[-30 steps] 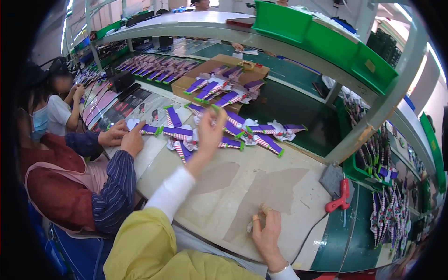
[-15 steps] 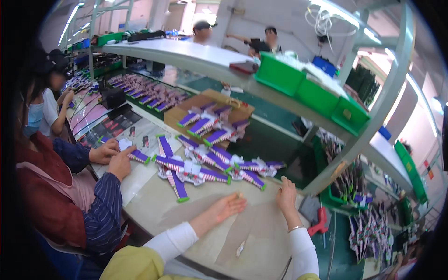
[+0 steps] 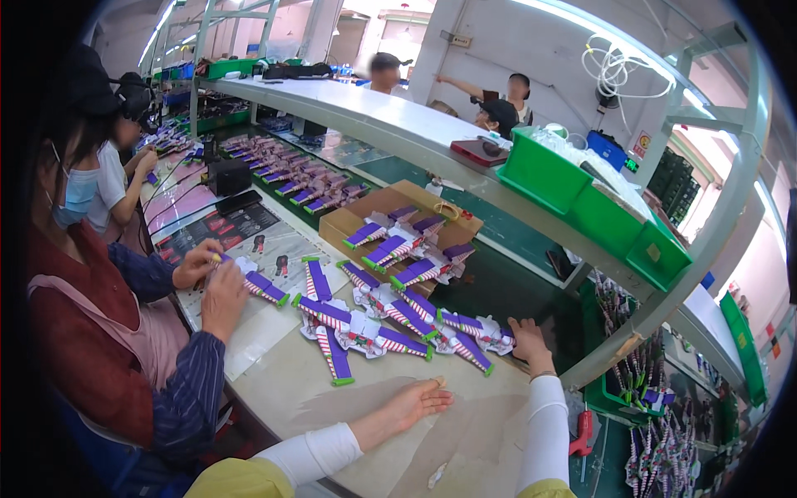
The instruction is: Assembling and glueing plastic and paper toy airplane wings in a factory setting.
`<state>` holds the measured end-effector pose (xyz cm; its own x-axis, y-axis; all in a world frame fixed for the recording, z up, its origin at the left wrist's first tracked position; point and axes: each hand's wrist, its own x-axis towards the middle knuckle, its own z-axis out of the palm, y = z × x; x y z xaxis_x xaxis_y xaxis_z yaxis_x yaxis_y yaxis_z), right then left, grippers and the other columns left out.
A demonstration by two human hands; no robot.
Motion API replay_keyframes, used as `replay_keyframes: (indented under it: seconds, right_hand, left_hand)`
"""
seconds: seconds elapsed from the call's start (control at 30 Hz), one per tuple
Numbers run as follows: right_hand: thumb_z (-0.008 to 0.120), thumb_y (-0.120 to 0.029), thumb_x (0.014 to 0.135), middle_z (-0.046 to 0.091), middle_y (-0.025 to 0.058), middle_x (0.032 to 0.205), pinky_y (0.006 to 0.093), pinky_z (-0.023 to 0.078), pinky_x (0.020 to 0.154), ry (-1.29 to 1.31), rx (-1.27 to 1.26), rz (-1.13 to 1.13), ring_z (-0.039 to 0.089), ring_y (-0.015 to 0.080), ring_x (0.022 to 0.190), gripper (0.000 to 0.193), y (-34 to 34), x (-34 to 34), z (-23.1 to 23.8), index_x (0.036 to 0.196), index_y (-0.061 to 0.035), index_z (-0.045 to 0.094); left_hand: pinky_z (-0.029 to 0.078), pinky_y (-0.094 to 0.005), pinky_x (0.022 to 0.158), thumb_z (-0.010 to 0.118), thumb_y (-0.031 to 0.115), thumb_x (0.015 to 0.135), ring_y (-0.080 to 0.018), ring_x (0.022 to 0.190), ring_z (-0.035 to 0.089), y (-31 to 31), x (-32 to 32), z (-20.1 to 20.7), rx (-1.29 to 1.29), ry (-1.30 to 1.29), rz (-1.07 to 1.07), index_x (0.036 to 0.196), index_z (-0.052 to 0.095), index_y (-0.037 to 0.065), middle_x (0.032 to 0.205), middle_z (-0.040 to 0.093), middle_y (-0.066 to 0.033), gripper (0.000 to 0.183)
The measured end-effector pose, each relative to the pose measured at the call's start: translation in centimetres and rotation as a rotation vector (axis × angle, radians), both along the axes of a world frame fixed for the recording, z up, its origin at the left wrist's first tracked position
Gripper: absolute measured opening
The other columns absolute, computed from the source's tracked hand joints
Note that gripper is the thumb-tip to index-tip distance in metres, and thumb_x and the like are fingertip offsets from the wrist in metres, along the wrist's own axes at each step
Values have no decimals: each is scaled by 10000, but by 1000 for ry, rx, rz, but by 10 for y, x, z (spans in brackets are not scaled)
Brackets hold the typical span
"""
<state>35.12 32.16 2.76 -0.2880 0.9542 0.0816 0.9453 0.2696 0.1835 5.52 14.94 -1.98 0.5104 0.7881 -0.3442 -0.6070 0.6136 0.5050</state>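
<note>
My left hand [image 3: 411, 404] lies palm turned inward above the near part of the table, fingers stretched out and holding nothing; a small pale covering shows at its thumb tip. To the right, my right hand [image 3: 529, 342] reaches forward with its fingers apart, at the end of a purple and white toy wing piece [image 3: 469, 349] with striped edges and green tips. Whether its fingers touch the piece cannot be made out. Several similar wing pieces [image 3: 353, 328] overlap in a heap just to the left.
More wing pieces lie on a cardboard box [image 3: 340, 224] behind the heap. A co-worker's hands [image 3: 220, 286] handle a piece on the left. A red glue gun [image 3: 583, 433] sits at the right. Green bins [image 3: 544, 178] stand on the shelf [image 3: 349, 104] overhead.
My right hand has moved forward to the rightmost wing piece in the heap. The left hand keeps nearly the same pose. The whole view has shifted a little.
</note>
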Motion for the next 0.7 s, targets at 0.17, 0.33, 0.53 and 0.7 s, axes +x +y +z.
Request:
replay_keyframes:
  seconds: [0.17, 0.33, 0.53, 0.7]
  right_hand:
    - [666, -114, 682, 587, 179, 1023, 438, 489, 869, 94, -22, 83, 527, 370, 1036, 351, -35, 20, 12, 1031, -92, 635]
    - [770, -335, 630, 594, 176, 986, 416, 487, 823, 355, -212, -1, 584, 356, 934, 447, -87, 15, 40, 960, -72, 625]
    - [778, -358, 678, 657, 213, 897, 424, 487, 737, 428, -166, -123, 626, 372, 814, 506, -131, 31, 19, 992, -10, 587]
    - [804, -354, 699, 629, 174, 785, 396, 472, 666, 736, 89, -311, 597, 287, 711, 480, -142, 37, -5, 920, 6, 575]
  left_hand:
    - [488, -322, 903, 626, 191, 933, -175, 932, 615, -8, 2, 1, 8, 107, 268, 1038, 543, 73, 971, 614, -79, 179]
    - [438, -332, 962, 633, 171, 918, -182, 1057, 549, -21, -8, 23, -50, 77, 448, 1056, 513, 55, 1064, 561, -74, 217]
    - [332, -419, 1122, 551, 226, 964, -298, 1305, 406, -5, -5, 16, -81, 22, 377, 1379, 337, -49, 1367, 404, -203, 542]
    - [303, -430, 1137, 535, 277, 964, -319, 1355, 352, -14, -3, 25, -69, 8, 368, 1416, 303, -48, 1468, 309, -235, 603]
